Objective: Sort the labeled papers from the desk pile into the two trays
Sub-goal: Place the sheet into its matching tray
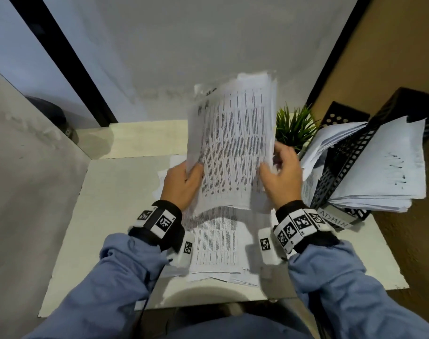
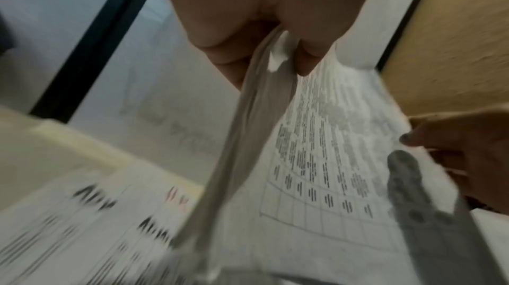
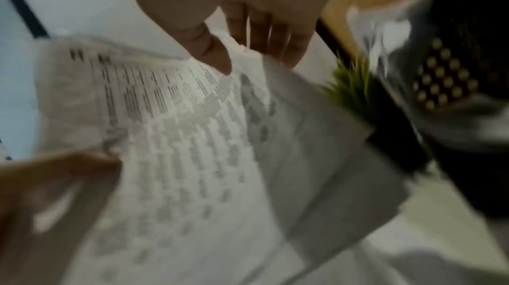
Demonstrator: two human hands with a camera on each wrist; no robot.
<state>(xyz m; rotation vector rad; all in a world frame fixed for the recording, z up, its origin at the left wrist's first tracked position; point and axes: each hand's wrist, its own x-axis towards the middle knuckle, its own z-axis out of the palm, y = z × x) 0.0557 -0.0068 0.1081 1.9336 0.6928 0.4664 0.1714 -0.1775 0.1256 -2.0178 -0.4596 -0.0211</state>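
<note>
A bundle of printed papers (image 1: 233, 148) is held up above the desk between both hands. My left hand (image 1: 184, 182) pinches the bundle's left edge (image 2: 264, 76) between thumb and fingers. My right hand (image 1: 280, 177) holds the right edge, thumb on the front sheet (image 3: 192, 115) and fingers behind. Below them the desk pile (image 1: 215, 250) of printed sheets lies flat. Two black perforated trays (image 1: 350, 157) stand at the right, both stuffed with papers; the near one carries a label reading ADMIN (image 1: 334, 218).
A small green plant (image 1: 295, 128) sits just behind my right hand, beside the trays (image 3: 440, 76). The white desk (image 1: 115, 216) meets a grey wall at the back and a partition at the left. A tan wall runs along the right.
</note>
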